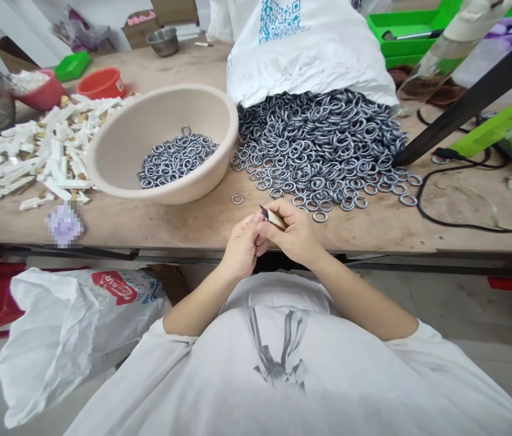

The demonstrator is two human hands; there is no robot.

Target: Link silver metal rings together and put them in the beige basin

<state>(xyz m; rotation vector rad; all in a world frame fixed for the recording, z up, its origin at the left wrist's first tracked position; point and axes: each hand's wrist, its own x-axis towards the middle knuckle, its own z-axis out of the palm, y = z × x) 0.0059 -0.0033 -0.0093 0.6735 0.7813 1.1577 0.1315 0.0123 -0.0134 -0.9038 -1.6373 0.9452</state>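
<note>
In front of my body, at the table's front edge, both hands meet. My right hand (300,235) is closed around a small knife (276,220) with a pale handle and a short dark blade that points up and left. My left hand (241,243) is closed in a pinch right beside the blade; what sits between its fingertips is mostly hidden. Just beyond the hands lie loose grey metal rings (320,216), the near fringe of a big ring pile (323,139). One single ring (237,198) rests apart, left of the pile.
A beige basin (119,189) with several rings inside stands left of the pile. White plastic pieces (62,157) are heaped farther left. Behind the pile is a white sack (310,60). A dark slanted bar (469,91) and a black cable (442,224) are at right.
</note>
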